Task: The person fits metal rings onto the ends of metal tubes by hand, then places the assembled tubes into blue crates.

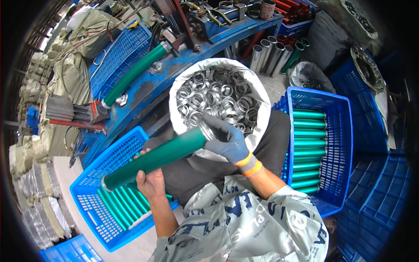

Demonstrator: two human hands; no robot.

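Observation:
A green metal tube (pixel 157 160) lies slantwise across my lap, its right end higher than its left. My bare left hand (pixel 152 183) is wrapped round it from below, near the left end. At the right end, my right hand (pixel 230 142), in a blue glove with an orange and grey cuff, has its fingers closed round a silver metal ring (pixel 206 131) at the tube's mouth. Whether the ring is seated on the tube I cannot tell. Just beyond, between my knees, stands a white sack (pixel 175 105) with its rim rolled down, full of loose silver rings (pixel 214 94).
Blue crates with green tubes stand at my left (pixel 83 205) and right (pixel 345 144). A blue workbench (pixel 144 98) runs across the far left, another green tube (pixel 137 74) clamped on it. Silver tubes (pixel 266 54) stand upright behind the sack. Stacked blue crates (pixel 366 187) line the right.

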